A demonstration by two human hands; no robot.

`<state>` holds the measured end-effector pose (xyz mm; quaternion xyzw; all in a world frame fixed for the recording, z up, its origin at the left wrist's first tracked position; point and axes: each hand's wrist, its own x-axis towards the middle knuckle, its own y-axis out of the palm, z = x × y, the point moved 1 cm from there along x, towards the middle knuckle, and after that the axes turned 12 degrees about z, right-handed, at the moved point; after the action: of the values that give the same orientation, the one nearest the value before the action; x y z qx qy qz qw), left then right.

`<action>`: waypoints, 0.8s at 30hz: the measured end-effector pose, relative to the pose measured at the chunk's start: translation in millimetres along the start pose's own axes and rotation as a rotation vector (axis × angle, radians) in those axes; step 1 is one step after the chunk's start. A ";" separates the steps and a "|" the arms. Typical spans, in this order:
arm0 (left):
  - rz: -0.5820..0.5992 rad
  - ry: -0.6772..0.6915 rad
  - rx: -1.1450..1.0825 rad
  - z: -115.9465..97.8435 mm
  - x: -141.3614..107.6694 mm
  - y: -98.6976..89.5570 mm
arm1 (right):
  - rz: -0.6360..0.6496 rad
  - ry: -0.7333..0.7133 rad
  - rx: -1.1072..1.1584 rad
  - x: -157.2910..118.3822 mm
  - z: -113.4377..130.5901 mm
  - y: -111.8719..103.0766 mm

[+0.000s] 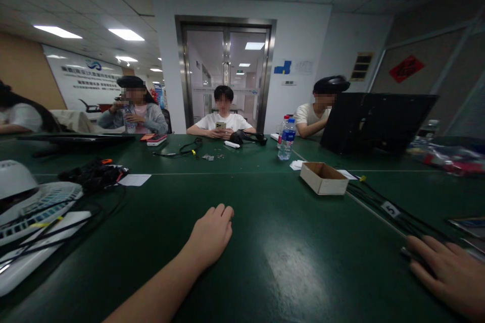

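My left hand (212, 232) rests on the green table (242, 292), knuckles up and fingers curled under. Its palm is hidden, so whether it holds anything does not show. At the right edge, my right hand (450, 272) is blurred, its fingers bent around a small dark object (406, 253) with a shiny end. Most of that object is covered by the fingers. Black cables (373, 202) with a white tag (390, 209) marked 5 run just beyond this hand. An open, shallow cardboard box (324, 186) stands between the two hands, farther back.
At left lie a white plastic basket (60, 193), a white device (45, 257) with cables, and a black bundle (94, 174). Water bottles (287, 141) and a black monitor (375, 121) stand farther back. Several people sit opposite; one holds a phone (220, 125), another a bottle (130, 118).
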<state>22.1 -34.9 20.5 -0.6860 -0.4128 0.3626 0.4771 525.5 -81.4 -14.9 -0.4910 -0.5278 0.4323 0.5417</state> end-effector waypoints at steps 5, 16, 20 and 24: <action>0.002 0.006 -0.003 0.2 0.0 1.1 | 0.062 -0.026 -0.038 1.7 -2.4 4.1; -0.012 0.011 -0.027 2.1 -0.1 2.1 | 0.067 -0.054 -0.077 4.3 5.6 2.3; -0.017 0.014 -0.026 1.5 0.1 2.1 | 0.069 -0.039 -0.074 0.4 18.6 -10.0; -0.040 0.033 -0.044 1.1 -0.4 3.1 | -0.055 -0.030 -0.173 -7.1 54.9 -42.4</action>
<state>21.7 -35.5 17.3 -0.6938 -0.4261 0.3324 0.4760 468.2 -90.4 23.8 -0.5147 -0.5844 0.3774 0.5011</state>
